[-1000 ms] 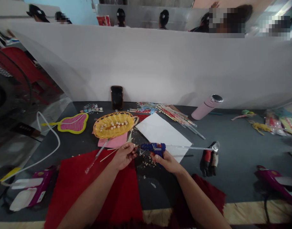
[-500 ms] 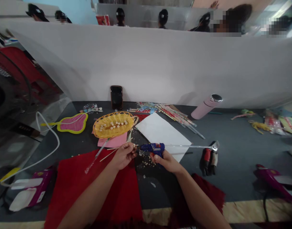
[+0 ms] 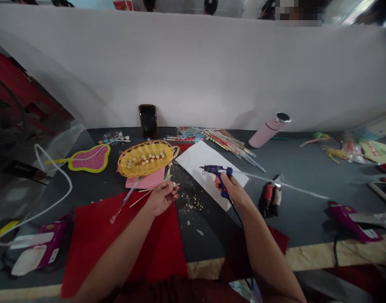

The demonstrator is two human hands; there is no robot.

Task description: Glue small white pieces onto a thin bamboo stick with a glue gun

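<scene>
My left hand (image 3: pixel 163 198) pinches a thin pale stick (image 3: pixel 177 184) with a small whitish bit near its end, above the edge of a red cloth (image 3: pixel 126 244). Wrapped round the handle of a blue glue gun (image 3: pixel 218 171) is my right hand (image 3: pixel 233 190). The gun's nozzle points left over a white sheet (image 3: pixel 202 162), and a long clear glue stick (image 3: pixel 284 184) extends from its back. Small pale pieces (image 3: pixel 193 203) lie scattered between the hands. Beyond my left hand stands a yellow woven basket (image 3: pixel 145 159) holding small white beads.
A phone (image 3: pixel 148 121) leans on the white partition (image 3: pixel 180 71). Behind the sheet lie bundled sticks (image 3: pixel 227 143). On the right are a pink bottle (image 3: pixel 268 131), pliers (image 3: pixel 271 198) and a purple device (image 3: pixel 353 221); another purple device (image 3: pixel 52 242) is at left.
My right hand has moved the glue gun up and right, away from my left hand. The view has tilted downward slightly. My left hand still pinches the stick.
</scene>
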